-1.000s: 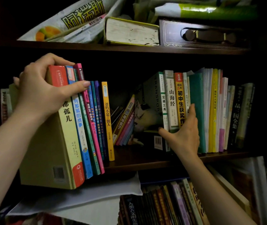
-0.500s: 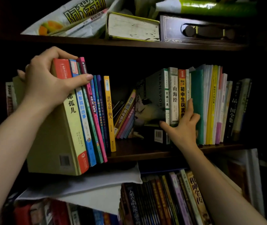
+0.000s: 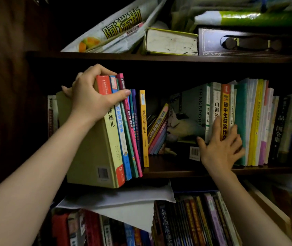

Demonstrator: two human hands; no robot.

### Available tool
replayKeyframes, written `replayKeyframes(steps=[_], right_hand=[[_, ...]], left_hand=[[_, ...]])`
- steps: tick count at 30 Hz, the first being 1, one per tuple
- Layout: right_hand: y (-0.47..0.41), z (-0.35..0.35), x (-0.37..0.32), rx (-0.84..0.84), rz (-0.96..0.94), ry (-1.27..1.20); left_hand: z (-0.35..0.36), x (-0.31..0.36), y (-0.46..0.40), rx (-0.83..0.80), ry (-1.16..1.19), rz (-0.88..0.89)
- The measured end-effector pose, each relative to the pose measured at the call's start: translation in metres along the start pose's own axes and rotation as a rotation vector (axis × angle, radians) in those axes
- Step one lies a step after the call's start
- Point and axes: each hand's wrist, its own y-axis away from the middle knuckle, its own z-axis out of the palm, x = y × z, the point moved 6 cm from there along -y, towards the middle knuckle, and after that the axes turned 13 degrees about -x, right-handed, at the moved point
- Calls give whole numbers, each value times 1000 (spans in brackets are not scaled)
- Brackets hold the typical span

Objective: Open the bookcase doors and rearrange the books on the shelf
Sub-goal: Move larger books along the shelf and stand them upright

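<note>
The bundle of upright books with the thick olive-yellow hardback outermost [image 3: 88, 153] stood at the left of the dark wooden middle shelf [image 3: 173, 172], its lower corner jutting past the shelf's front edge, probably because it was being drawn out or slid as one block; the left hand [image 3: 92, 98] gripped its top, fingers over the spines and thumb behind, a grip that kept the thin volumes from fanning apart. In the gap between, a few slim paperbacks [image 3: 157, 128] leaned rightwards with nothing to prop them. The right hand [image 3: 219, 148] lay with straight fingers against the white and orange spines of the right-hand row [image 3: 219, 110], holding nothing, seemingly bracing that row upright
</note>
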Motion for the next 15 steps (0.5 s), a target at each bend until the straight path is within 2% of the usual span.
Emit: replayKeyframes(steps=[15], right_hand=[[8,3,-5,-75,-36,-17]], left_hand=[[3,0,-1,12,7,1]])
